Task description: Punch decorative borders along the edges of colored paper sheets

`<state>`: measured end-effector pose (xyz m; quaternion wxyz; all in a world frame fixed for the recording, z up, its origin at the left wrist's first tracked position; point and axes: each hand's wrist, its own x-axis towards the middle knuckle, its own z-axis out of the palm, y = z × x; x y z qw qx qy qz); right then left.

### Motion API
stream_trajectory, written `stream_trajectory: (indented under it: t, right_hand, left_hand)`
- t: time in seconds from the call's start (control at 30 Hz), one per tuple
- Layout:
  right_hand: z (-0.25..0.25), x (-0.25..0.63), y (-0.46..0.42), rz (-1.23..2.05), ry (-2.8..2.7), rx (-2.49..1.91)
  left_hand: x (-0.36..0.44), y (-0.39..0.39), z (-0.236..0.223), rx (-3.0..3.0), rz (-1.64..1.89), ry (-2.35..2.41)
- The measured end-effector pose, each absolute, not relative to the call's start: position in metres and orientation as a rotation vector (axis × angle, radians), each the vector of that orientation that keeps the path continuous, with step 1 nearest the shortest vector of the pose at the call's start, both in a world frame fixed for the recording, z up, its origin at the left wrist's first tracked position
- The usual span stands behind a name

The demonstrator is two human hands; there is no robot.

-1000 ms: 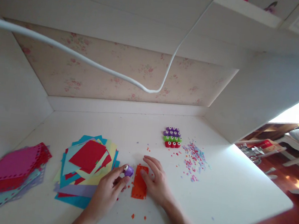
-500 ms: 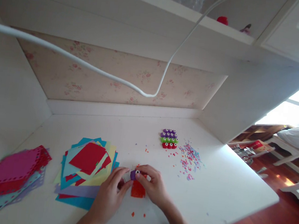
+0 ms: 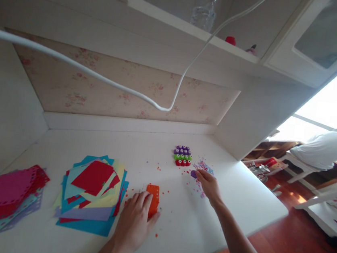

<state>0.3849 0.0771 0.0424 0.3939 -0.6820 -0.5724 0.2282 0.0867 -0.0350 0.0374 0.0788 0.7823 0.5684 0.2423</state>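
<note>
My right hand (image 3: 208, 186) pinches a small purple craft paper punch (image 3: 194, 174) above the table, beside the scattered confetti. My left hand (image 3: 136, 216) lies on the table with its fingers spread. Its fingertips touch the left side of an orange paper strip (image 3: 153, 196), and the thumb is at the strip's lower right. Small holes run along the strip's edges. Behind the right hand stand several craft punches (image 3: 182, 156) in tight rows of purple, green and red.
Coloured paper sheets (image 3: 92, 178) are stacked left of my left hand. Punched sheets (image 3: 2, 197) lie at the far left. Confetti (image 3: 203, 167) is spread at the right. A white cable (image 3: 124, 89) hangs across the view below the shelf. A person (image 3: 320, 150) is at the far right.
The purple punch has passed from my left hand to my right, which has carried it right toward the confetti. My left hand has come down onto the orange strip. The view has shifted right.
</note>
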Motion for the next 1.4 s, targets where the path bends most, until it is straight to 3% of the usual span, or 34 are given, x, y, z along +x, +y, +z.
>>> stream_trajectory:
  t: [0.33,0.57,0.83,0.93,1.4]
  right_hand:
    - [0.052,0.368,0.101,0.491,-1.616,-1.755]
    - [0.086,0.342,0.195,0.385,-1.819,-1.755]
    - [0.085,0.326,0.272,0.282,-2.130,-1.821]
    - [0.080,0.327,0.284,0.300,-2.264,-1.806]
    - [0.079,0.314,0.296,0.231,-2.634,-1.774]
  left_hand:
    - [0.074,-0.030,0.026,2.337,0.851,1.572]
    - [0.067,-0.028,0.022,2.187,1.061,1.638]
    - [0.045,-0.019,-0.001,2.352,1.236,1.526]
    - [0.044,-0.020,0.006,2.302,1.121,1.549]
    - [0.044,-0.019,0.024,1.981,1.211,1.736]
